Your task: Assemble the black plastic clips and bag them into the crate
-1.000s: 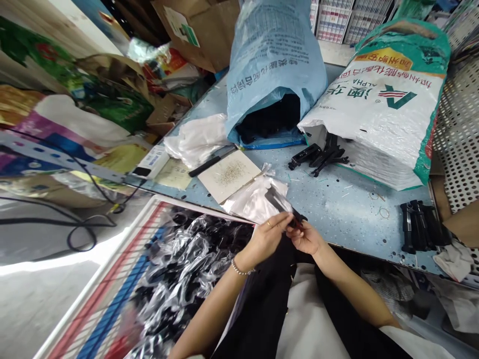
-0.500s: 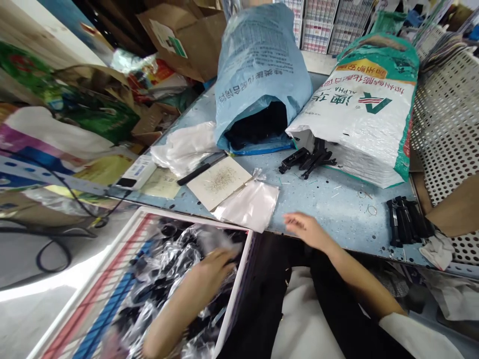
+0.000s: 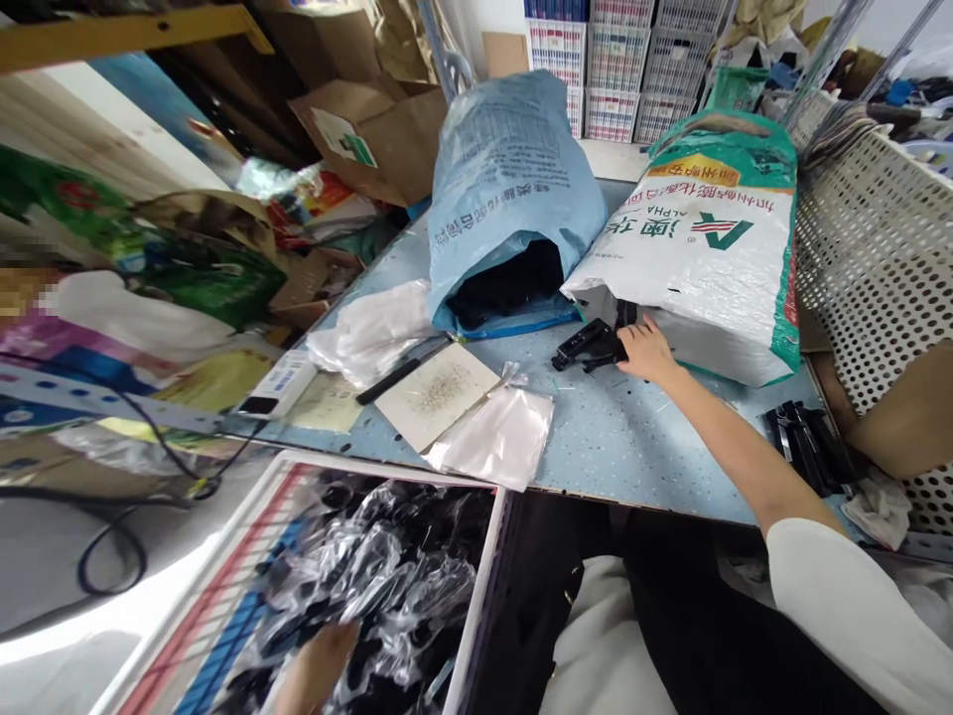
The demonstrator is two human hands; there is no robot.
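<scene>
My right hand (image 3: 646,350) is at the mouth of the white and green sack (image 3: 715,268), its fingers closed around one of the long black plastic pieces there. Beside it lie other black plastic pieces (image 3: 581,343), spilling onto the bench. Low in the view, my left hand (image 3: 322,657) is over a white-rimmed basket (image 3: 487,556). Motion smears that hand and its fingers do not show clearly. Many black items in clear plastic bags (image 3: 379,576) fill the basket.
On the blue bench (image 3: 617,437) are a blue sack (image 3: 513,179) with dark contents, clear plastic bags (image 3: 495,432), a speckled card (image 3: 439,382) and a black bar (image 3: 388,381). More black pieces (image 3: 808,447) lie at right, by a perforated basket (image 3: 879,258).
My right hand has moved forward from the bench edge to the black pieces at the sack. My left hand has drawn back toward me, and the clear bag it had no longer shows in it.
</scene>
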